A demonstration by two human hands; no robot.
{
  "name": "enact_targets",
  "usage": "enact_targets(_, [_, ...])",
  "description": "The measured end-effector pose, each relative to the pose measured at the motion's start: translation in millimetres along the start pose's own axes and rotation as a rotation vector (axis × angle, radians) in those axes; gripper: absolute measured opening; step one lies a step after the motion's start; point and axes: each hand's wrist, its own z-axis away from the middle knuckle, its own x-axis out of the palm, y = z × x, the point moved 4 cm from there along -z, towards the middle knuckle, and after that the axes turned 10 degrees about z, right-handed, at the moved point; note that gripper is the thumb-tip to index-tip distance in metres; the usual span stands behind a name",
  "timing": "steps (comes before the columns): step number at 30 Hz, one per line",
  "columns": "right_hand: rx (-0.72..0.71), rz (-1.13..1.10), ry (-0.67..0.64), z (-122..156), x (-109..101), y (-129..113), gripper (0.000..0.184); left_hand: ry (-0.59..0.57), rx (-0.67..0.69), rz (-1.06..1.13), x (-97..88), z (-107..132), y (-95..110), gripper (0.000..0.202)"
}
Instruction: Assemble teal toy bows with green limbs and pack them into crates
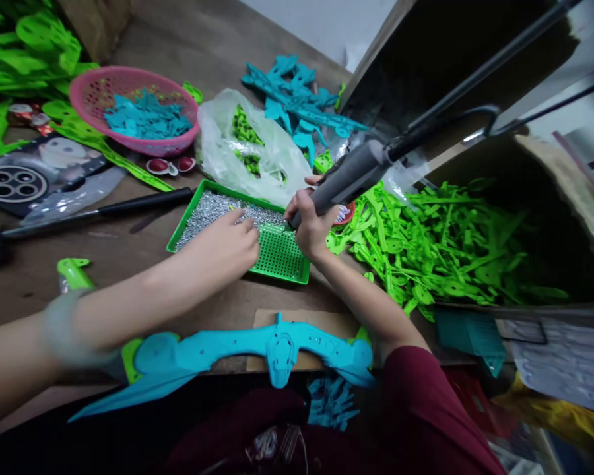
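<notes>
My right hand (pixel 313 224) is wrapped round a dark grey electric screwdriver (pixel 346 178), which tilts with its tip down over the green tray (pixel 282 254). Small silver screws (pixel 208 214) are heaped in the tray's left and far part, while its perforated near-right floor is bare. My left hand (pixel 230 244) is over the screws with its fingers curled down and closed; the thumb and anything pinched are hidden. In front of me lies a blue plastic bow-shaped part (pixel 218 349), with lime-green pieces showing under both ends and a piece of cardboard (pixel 321 322) beneath its middle.
Behind the tray are a pink basket (pixel 133 138) of blue pieces and a plastic bag (pixel 218 152) of small green parts. Lime-green parts (pixel 426 244) spill from a box at right. A black rod (pixel 143 201) lies at left. Blue parts (pixel 292 92) are piled farther back.
</notes>
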Motion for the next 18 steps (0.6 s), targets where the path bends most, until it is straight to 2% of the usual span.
enact_targets(2, [0.011, 0.002, -0.031, 3, 3, 5, 0.041, 0.109, 0.023, -0.006, -20.4, 29, 29, 0.030])
enact_targets(4, [0.030, 0.035, -0.035, 4, 3, 9, 0.043, 0.237, 0.042, 0.097, -34.2, 59, 63, 0.037])
enact_targets(8, [0.041, 0.118, -0.040, 5, 1, 14, 0.045, 0.360, -0.051, 0.262, -30.7, 96, 116, 0.036])
enact_targets(11, [0.060, 0.127, -0.060, 5, 2, 22, 0.046, 0.448, -0.179, 0.404, -18.8, 104, 133, 0.028])
enact_targets(14, [0.145, 0.158, -0.072, 3, 5, 29, 0.051, 0.522, -0.256, 0.548, -9.5, 104, 147, 0.020])
enact_targets(16, [0.173, 0.174, -0.054, 1, 5, 21, 0.050, 0.531, -0.212, 0.595, -4.5, 100, 160, 0.021])
enact_targets(18, [0.147, 0.148, 0.003, 2, 1, -3, 0.043, 0.509, -0.133, 0.579, 1.1, 97, 174, 0.026])
